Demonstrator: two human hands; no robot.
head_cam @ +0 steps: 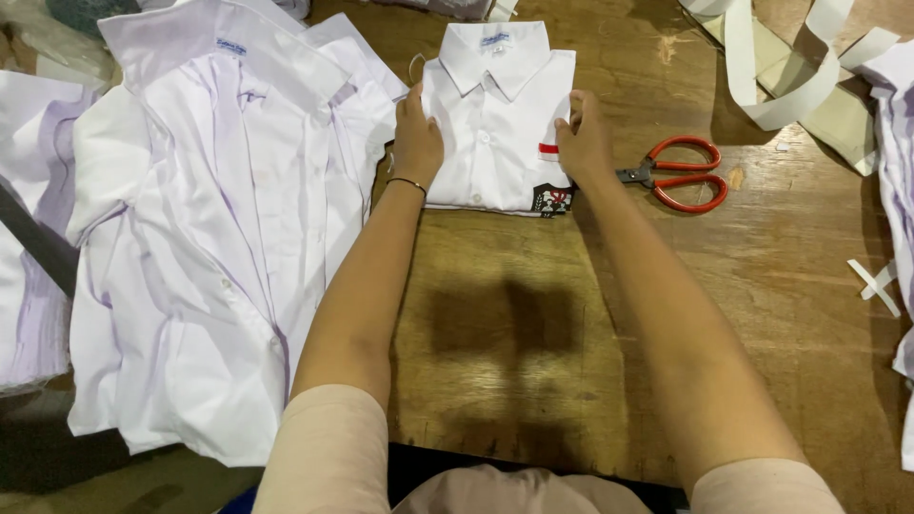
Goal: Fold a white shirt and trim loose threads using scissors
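A folded white shirt [497,114] with a collar and a dark and red badge on its pocket lies on the wooden table [533,324] at the far middle. My left hand [416,143] grips the shirt's left edge, a thin black band on its wrist. On the right edge rests my right hand [584,141], fingers curled around the fold. Both arms reach straight forward over the table.
A pile of unfolded white shirts [219,219] covers the table's left side. Red-handled scissors [681,173] lie just right of my right hand. White card strips [781,67] and more white cloth [895,143] sit at the right and far right.
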